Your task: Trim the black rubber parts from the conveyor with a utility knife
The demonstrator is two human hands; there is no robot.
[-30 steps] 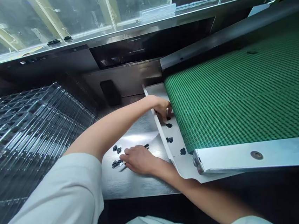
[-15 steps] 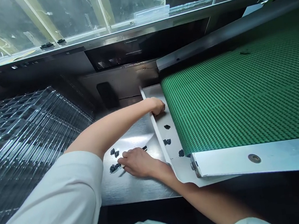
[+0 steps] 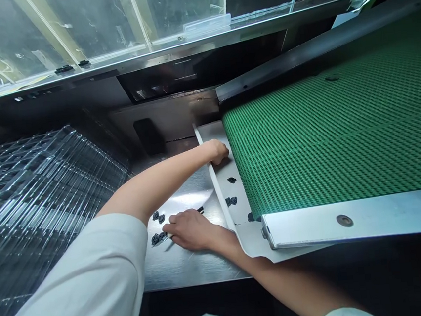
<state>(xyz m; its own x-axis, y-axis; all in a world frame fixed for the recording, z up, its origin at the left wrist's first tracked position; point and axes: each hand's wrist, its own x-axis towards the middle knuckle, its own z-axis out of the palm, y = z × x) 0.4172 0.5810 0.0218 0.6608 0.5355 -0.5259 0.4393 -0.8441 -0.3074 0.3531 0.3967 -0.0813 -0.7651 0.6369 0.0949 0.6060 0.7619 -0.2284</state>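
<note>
In the head view, the left hand (image 3: 219,151) reaches across the front of the body into a long white tray with a raised edge (image 3: 219,189), near its far end. Its fingers are curled inward and mostly turned from the camera, so I cannot tell how far they are closed or whether they have hold of anything.

The right hand (image 3: 189,229) lies low over a brushed silver metal tabletop (image 3: 195,271), its fingers closed around a slim stick-like tool with a dark end (image 3: 200,209). That dark end sticks out on the far side of the hand; a pale part shows by the fingertips, just beside a pair of small round black parts with dark openings (image 3: 158,238). A second pair of small black parts (image 3: 158,217) lies a little farther back on the metal.

More small black pieces (image 3: 231,180) rest in the white tray, nearer the body than the left hand — one alone, two side by side, and another at the edge of a green textured conveyor belt (image 3: 324,142). The belt, framed at the near side by a silver metal rail (image 3: 387,215), fills the right. At the left stands a tall stack of clear plastic trays (image 3: 50,193).
</note>
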